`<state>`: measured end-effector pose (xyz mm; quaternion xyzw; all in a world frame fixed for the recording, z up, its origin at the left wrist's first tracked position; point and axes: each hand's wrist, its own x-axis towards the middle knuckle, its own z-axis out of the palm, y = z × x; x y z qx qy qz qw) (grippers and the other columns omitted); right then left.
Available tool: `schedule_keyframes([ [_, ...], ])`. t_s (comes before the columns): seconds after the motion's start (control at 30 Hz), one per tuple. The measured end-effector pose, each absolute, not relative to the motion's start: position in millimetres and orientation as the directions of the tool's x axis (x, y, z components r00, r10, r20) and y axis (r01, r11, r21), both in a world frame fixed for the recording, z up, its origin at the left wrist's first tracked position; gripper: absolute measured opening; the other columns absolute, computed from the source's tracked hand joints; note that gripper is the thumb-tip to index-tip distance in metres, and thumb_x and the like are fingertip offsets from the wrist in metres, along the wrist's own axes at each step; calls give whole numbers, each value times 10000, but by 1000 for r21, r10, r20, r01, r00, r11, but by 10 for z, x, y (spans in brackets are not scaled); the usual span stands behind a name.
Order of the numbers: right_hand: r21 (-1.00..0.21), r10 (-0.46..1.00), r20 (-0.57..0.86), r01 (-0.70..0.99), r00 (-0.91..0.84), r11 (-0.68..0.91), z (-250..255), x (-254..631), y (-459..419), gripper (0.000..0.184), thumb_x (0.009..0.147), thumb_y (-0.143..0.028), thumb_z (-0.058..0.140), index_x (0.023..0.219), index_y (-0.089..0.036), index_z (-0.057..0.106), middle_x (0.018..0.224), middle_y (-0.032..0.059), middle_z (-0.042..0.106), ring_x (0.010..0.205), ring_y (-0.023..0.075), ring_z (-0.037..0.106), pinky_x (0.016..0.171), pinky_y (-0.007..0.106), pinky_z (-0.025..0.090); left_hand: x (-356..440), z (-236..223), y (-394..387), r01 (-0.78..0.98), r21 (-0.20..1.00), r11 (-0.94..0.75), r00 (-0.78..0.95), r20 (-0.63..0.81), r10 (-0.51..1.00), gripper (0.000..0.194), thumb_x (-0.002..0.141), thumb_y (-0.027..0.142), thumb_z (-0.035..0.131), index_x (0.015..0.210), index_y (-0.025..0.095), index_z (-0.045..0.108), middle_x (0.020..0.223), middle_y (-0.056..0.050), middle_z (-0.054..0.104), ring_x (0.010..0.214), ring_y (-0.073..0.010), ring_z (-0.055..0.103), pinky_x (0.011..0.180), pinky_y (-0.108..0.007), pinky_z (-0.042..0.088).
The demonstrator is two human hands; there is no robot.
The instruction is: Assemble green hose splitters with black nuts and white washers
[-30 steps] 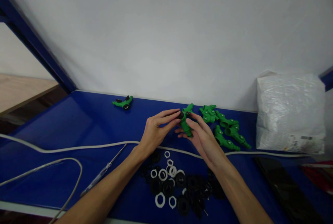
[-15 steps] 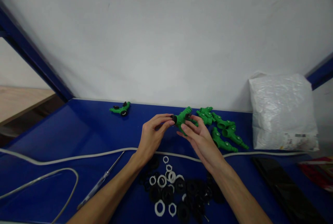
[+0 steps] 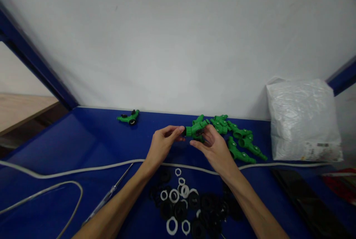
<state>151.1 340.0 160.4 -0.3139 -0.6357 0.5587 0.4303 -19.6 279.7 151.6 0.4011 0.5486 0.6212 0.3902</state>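
Up in front of me is a green plastic Y-shaped hose connector (image 3: 193,129) with black parts on it. My left hand (image 3: 166,139) pinches the black ring (image 3: 184,131) at its left end between thumb and fingers. From the other side, the fingers of my right hand (image 3: 215,145) close around the green body, hiding part of it. Behind and right of that hand lies a heap of similar green connectors (image 3: 244,139). Below my hands are several white rings (image 3: 174,195) and black rings and small parts (image 3: 207,203).
A green connector with black levers (image 3: 130,118) lies at the back left. A white cable (image 3: 111,165) crosses the blue table (image 3: 91,135). A screwdriver (image 3: 107,196) is beside my left forearm. To the right are a white plastic package (image 3: 304,120) and a dark flat object (image 3: 308,198).
The connector has been turned in my hands, so its branches point differently and its black-ringed end now faces left. My right fingers have shifted their hold on the body.
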Motion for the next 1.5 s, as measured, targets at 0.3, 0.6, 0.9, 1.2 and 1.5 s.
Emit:
schedule_keyframes([
  [0.3,-998,907,66,-50,-416,49,1659,1532,3345,371,745,-404,853,1046,-223,734,1058,52,768,1024,240,693,924,381,523,-174,1492,2795,-54,993,-107,-298,87,951,447,820,539,773,1028,144,801,1000,-90,810,809,-214,760,834,-341,605],
  [0.6,-996,900,-17,-70,-436,-53,1640,1584,3412,339,695,-406,891,939,-199,779,965,47,774,930,219,680,857,354,506,-238,1566,2791,-17,998,-57,-180,53,982,505,802,498,798,1207,197,773,1058,-62,813,901,-213,760,921,-356,584],
  [0.9,-992,870,92,31,-484,122,1652,1550,3415,376,633,-337,896,960,-205,764,926,42,791,896,250,725,829,376,546,-284,1505,2799,112,991,67,-196,-44,980,595,838,726,632,813,141,740,772,-69,767,669,-176,713,716,-289,559],
  [1.2,-941,838,244,90,-488,327,1621,1570,3419,300,689,-289,859,977,-242,788,964,21,783,901,225,710,875,370,525,-252,1527,2789,129,982,135,-194,-108,975,663,861,786,532,706,152,651,611,-38,683,502,-140,614,570,-272,501],
  [1.5,-990,906,137,-30,-402,136,1652,1610,3501,360,615,-284,923,936,-219,774,919,20,786,870,208,731,805,332,572,-245,1595,2744,151,988,-31,-113,48,992,534,871,513,725,1264,153,727,978,-75,793,878,-203,725,856,-324,555],
])
